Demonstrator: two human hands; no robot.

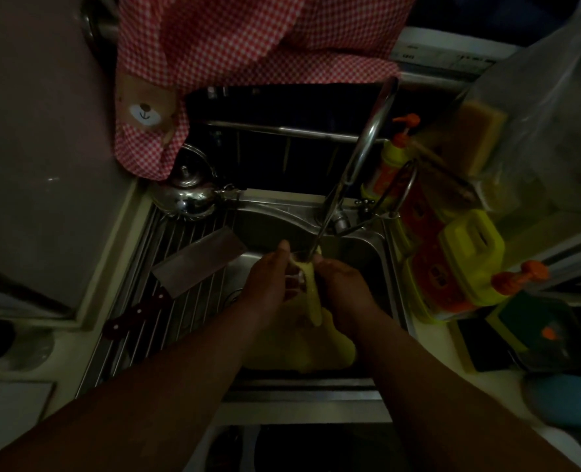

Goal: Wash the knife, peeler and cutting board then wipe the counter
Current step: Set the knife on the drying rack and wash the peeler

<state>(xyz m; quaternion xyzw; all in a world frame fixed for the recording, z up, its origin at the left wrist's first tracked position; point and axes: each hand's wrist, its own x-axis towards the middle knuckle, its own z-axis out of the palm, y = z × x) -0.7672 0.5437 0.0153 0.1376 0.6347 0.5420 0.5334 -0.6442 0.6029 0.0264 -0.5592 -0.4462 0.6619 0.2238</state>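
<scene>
Both my hands are over the steel sink (389, 253), just under the faucet spout. Between them is the yellow peeler (312, 284), its head up near the spout and its handle pointing toward me. My left hand (268, 284) grips the head end with the thumb raised. My right hand (347, 291) curls around the handle from the right. The knife (198, 264), a broad cleaver with a dark riveted handle, lies flat on the drying rack left of the basin. A yellow shape (336, 349) lies in the basin under my hands; I cannot tell what it is.
The curved faucet (360, 158) rises behind the basin. A shiny kettle (187, 192) sits at the rack's far corner. Soap bottles (396, 155), a yellow jug (466, 260) and a sponge (479, 137) crowd the right side. A red checked cloth (231, 46) hangs behind. The grey counter (37, 131) is left.
</scene>
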